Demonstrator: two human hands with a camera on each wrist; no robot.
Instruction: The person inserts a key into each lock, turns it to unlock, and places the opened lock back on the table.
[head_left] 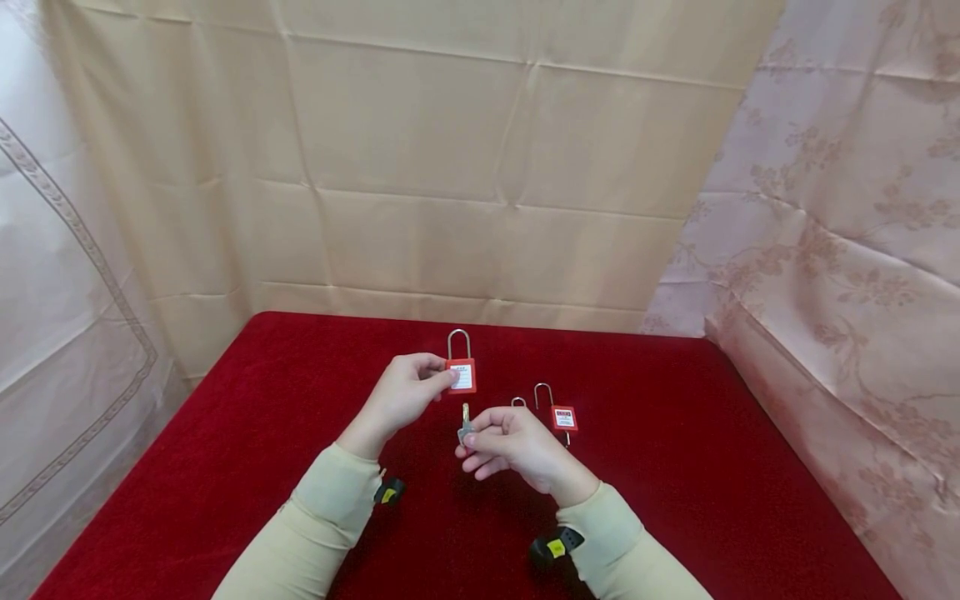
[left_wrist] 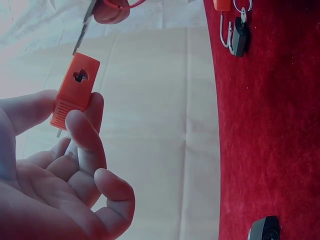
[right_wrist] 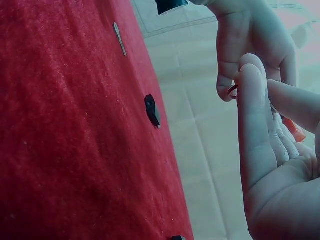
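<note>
My left hand (head_left: pixel 408 387) pinches a red padlock (head_left: pixel 467 383) by its body between thumb and fingers, its long silver shackle pointing up and its white label facing me. In the left wrist view the keyhole (left_wrist: pixel 80 75) shows in the base of the padlock. My right hand (head_left: pixel 517 446) pinches a metal key (head_left: pixel 465 429) by its head, blade upward, just below the padlock. The blade's tip is close by the padlock's base but outside the keyhole. A thin red ring (left_wrist: pixel 120 6) hangs at the key's head.
On the red tablecloth (head_left: pixel 660 500), right of my right hand, lies another red padlock (head_left: pixel 564 418) with its shackle (head_left: pixel 543 393) swung open. A further shackle (head_left: pixel 518 402) shows partly behind my hand. A black piece (left_wrist: pixel 241 37) lies near them. Beige cloth (head_left: pixel 420 150) hangs behind the table.
</note>
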